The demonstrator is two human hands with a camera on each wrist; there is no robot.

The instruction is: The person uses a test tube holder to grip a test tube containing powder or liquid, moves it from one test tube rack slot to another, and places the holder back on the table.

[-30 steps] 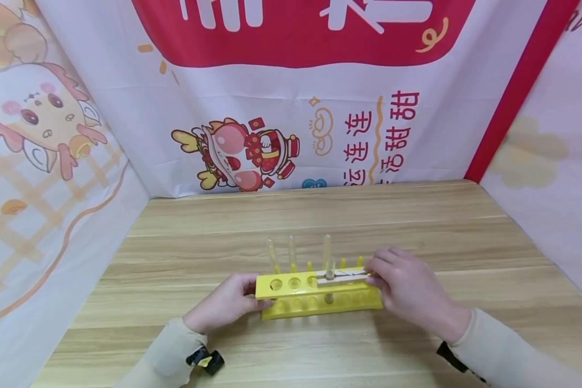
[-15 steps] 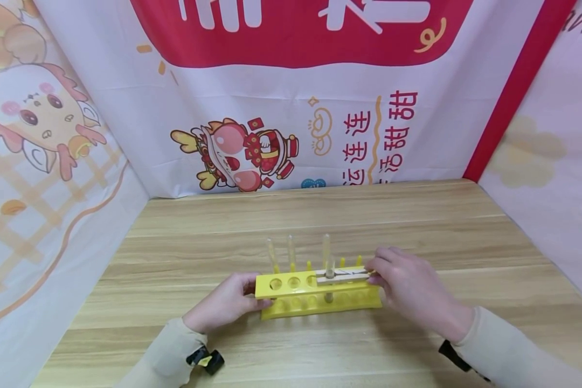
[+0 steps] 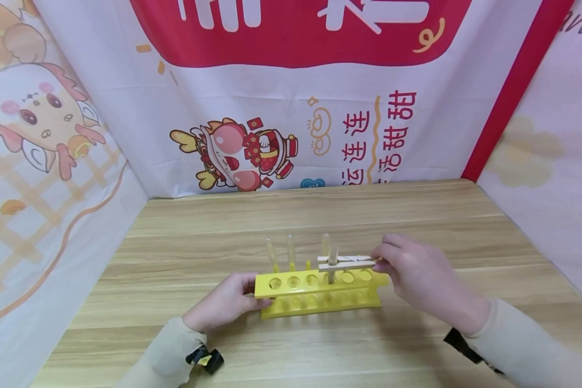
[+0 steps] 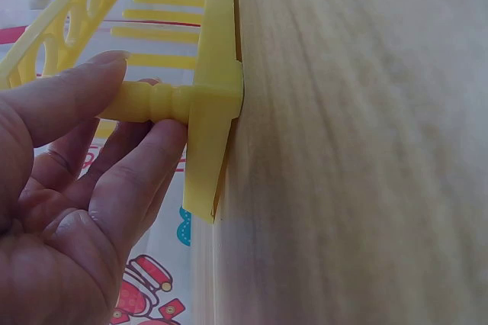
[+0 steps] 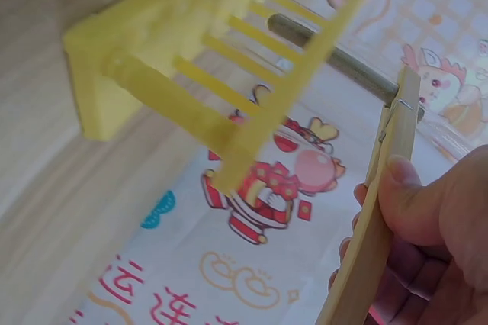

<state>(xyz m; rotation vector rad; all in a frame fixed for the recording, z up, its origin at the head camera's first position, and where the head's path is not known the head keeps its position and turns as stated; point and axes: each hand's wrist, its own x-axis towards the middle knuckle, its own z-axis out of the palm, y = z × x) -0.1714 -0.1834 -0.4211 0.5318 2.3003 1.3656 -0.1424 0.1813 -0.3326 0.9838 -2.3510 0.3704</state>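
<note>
A yellow test tube rack (image 3: pixel 300 291) stands on the table. My left hand (image 3: pixel 230 303) steadies its left end; in the left wrist view, thumb and fingers pinch the rack's end post (image 4: pixel 156 101). My right hand (image 3: pixel 414 275) grips a wooden test tube clamp (image 3: pixel 354 263) by its handles, just above the rack's right half. Held in the clamp is a glass test tube (image 3: pixel 332 275) with grey-brown contents. Its lower part passes through a hole of the top board, and in the right wrist view its rounded bottom (image 5: pixel 284 26) hangs between the rack's two levels.
Behind the rack, three clear tubes (image 3: pixel 291 252) stand on yellow pegs. The wooden table (image 3: pixel 252 221) spreads around it. Printed cloth walls (image 3: pixel 271 81) close off the back and both sides.
My right hand has risen slightly, lifting the clamp off the rack's top board and drawing the test tube upward with it. The left hand and the rack stay where they were.
</note>
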